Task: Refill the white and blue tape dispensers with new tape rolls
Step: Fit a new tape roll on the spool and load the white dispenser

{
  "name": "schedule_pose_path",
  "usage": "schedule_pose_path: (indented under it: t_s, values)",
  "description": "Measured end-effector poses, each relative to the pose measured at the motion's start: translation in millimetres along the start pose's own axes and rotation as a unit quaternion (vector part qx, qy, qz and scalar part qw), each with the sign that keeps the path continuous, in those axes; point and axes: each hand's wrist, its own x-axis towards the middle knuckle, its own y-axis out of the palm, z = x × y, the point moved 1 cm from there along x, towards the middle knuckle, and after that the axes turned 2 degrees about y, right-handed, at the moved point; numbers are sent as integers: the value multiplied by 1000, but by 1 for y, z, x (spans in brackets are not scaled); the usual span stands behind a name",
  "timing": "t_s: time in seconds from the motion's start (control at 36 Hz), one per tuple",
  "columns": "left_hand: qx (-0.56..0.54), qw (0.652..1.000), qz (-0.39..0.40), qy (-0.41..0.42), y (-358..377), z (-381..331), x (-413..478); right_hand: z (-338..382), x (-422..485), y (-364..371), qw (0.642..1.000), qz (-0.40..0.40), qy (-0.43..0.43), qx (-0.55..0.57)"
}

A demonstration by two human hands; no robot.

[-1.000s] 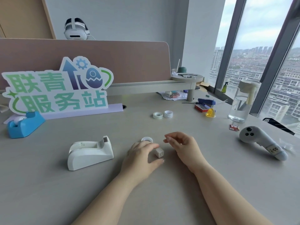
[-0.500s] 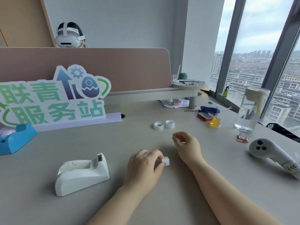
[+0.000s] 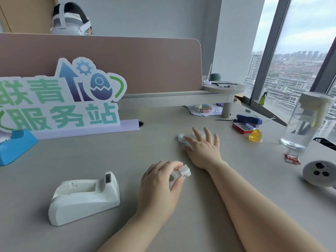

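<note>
The white tape dispenser stands on the desk at the lower left with its roll well empty. At the far left edge sits the blue tape dispenser. My left hand holds a small white spool core between thumb and fingers, right of the white dispenser. My right hand stretches forward with fingers spread over two new tape rolls; one roll shows at the fingertips, the other is mostly hidden under the fingers.
A large green and blue sign stands behind the dispensers. On the right are a stapler, a yellow jelly cup, a clear water bottle and a grey controller. A person wearing a headset sits behind the partition.
My right hand has opened and moved forward from beside the left hand onto the two tape rolls. The left hand still holds the white core.
</note>
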Motion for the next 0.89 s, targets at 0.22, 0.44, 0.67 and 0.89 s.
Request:
schedule_pose_path:
  t_s: [0.22, 0.44, 0.67, 0.89]
  values:
    - [-69, 997, 4, -20, -5, -2, 2, 7, -21, -8, 997, -72, -22, 3]
    - [-104, 993, -24, -49, -11, -4, -1, 19, -81, -17, 996, -41, 14, 83]
    - [-120, 989, -48, -68, -30, -11, -24, 33, -140, -39, 902, -97, 105, 406]
    - [-242, 961, -42, -128, -39, -13, -43, 54, -171, -53, 694, 1, 87, 715]
